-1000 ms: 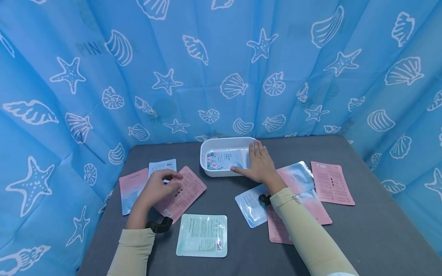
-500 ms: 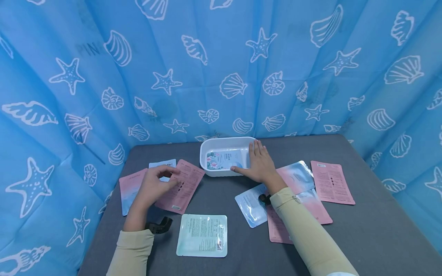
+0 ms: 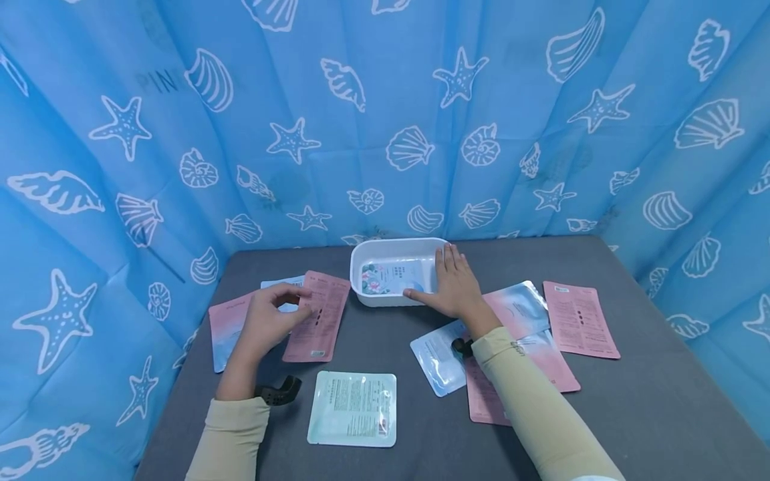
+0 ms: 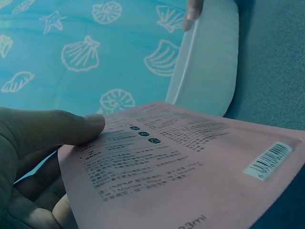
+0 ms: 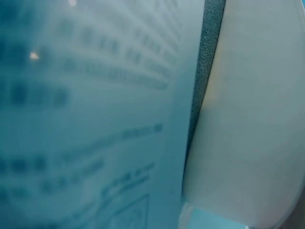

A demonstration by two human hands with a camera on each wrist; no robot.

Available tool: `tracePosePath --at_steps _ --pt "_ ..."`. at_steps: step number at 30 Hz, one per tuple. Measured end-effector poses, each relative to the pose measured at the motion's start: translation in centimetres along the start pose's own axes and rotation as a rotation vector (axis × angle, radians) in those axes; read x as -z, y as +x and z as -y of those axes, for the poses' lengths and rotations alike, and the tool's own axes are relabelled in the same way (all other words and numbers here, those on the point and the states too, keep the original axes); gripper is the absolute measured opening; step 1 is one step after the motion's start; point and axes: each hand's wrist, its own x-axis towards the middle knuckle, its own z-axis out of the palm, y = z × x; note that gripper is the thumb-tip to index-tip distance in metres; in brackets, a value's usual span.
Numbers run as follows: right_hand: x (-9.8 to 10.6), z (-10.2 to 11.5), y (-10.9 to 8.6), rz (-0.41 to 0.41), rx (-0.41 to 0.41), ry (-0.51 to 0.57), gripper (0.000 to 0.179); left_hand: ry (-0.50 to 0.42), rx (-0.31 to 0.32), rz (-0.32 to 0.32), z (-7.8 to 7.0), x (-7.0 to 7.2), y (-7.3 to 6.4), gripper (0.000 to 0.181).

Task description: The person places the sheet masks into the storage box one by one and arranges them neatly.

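- At the table's [image 3: 650,407] left end lies a pink-and-blue packet [image 3: 229,327], with a light-blue packet [image 3: 283,281] beside it; the left hand hides part of both.
- The left hand [image 3: 267,323] pinches a pink packet [image 3: 319,321] by its left edge, thumb across the printed face — the packet is tilted up, just left of the white tub.
- Nearer the person, a pale green packet [image 3: 353,409] lies flat.
- The white tub [image 3: 394,241] stands at the back, near the blue curtain [image 3: 385,133], with a flowered packet [image 3: 388,277] inside.
- The right hand [image 3: 456,287] rests on the tub's right end, fingers straight and thumb out wide.
- A silvery-blue packet [image 3: 438,361] and overlapping pink packets [image 3: 550,366] lie below that hand — the right sleeve [image 3: 535,401] crosses them and blocks part of the view.
- Farthest right, another printed packet [image 3: 580,319] lies flat.
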Motion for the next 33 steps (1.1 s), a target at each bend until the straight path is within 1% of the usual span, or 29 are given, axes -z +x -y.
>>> tracePosePath --at_steps 2,6,11,16,21,24,28,31,33 --pt "0.0 0.0 -0.1 -0.004 0.001 -0.002 0.132 -0.013 0.002 -0.006 -0.1 -0.1 0.0 0.025" --pt "0.2 0.1 -0.1 -0.024 0.005 -0.006 0.131 -0.046 -0.019 -0.026 -0.1 -0.5 0.3 0.026" --pt "0.1 0.1 -0.1 -0.015 0.000 -0.008 0.131 -0.089 -0.044 -0.051 0.4 -1.1 0.5 0.026" --pt "0.2 0.2 -0.1 -0.006 -0.001 0.001 0.131 -0.118 -0.043 -0.059 0.8 -1.5 0.5 0.026" --pt "0.3 0.2 -0.1 -0.007 -0.003 0.008 0.132 -0.144 -0.025 -0.088 0.7 -1.8 0.8 0.026" --pt "0.2 0.1 -0.1 -0.008 -0.001 0.003 0.133 -0.183 -0.012 -0.107 0.7 -2.1 1.0 0.026" --pt "0.1 0.1 0.0 -0.006 -0.003 -0.011 0.133 -0.279 0.019 -0.115 1.1 -2.7 1.3 0.026" --pt "-0.1 0.1 0.2 0.001 -0.007 -0.015 0.132 -0.352 0.053 -0.111 1.5 -3.3 1.4 0.028" --pt "-0.1 0.1 0.1 0.004 -0.011 -0.010 0.132 -0.383 0.081 -0.111 1.7 -3.6 1.4 0.029"
